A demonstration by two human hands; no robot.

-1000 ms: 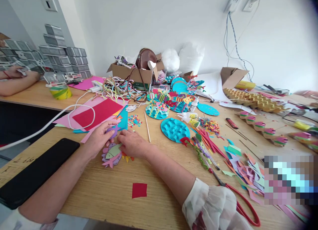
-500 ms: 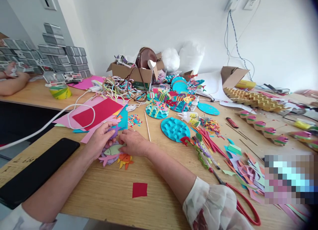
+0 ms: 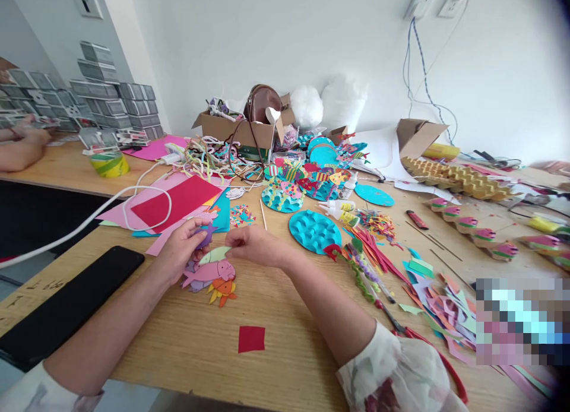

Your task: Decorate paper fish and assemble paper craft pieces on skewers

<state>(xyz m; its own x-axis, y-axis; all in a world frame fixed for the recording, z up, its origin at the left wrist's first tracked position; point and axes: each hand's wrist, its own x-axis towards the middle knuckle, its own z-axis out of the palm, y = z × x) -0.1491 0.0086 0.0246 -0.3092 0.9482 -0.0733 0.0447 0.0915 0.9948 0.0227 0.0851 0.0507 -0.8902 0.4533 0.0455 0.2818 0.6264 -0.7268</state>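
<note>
Far left of the pink paper fish [image 3: 209, 273], beyond it, a co-worker's hands [image 3: 31, 136] rest on the counter [image 3: 178, 346]; a dark flat slab [image 3: 75, 308] lies nearer, also to the fish's left. A red sheet [image 3: 176, 203] tops coloured papers beyond and left of the fish. Just past the fish's left end, the left hand [image 3: 178, 254] has its grip closed on a purple cutout [image 3: 205, 236]. Lilac cutouts [image 3: 196, 285] peek from beneath the fish. At its far edge is a pale green fish [image 3: 214, 255], its right end pinched in the grip of the right hand [image 3: 256, 246]. An orange cutout [image 3: 222, 290] sits at the fish's near right side, a red square [image 3: 252, 339] nearer still, and a blue oval [image 3: 315, 232] well to its right.
</note>
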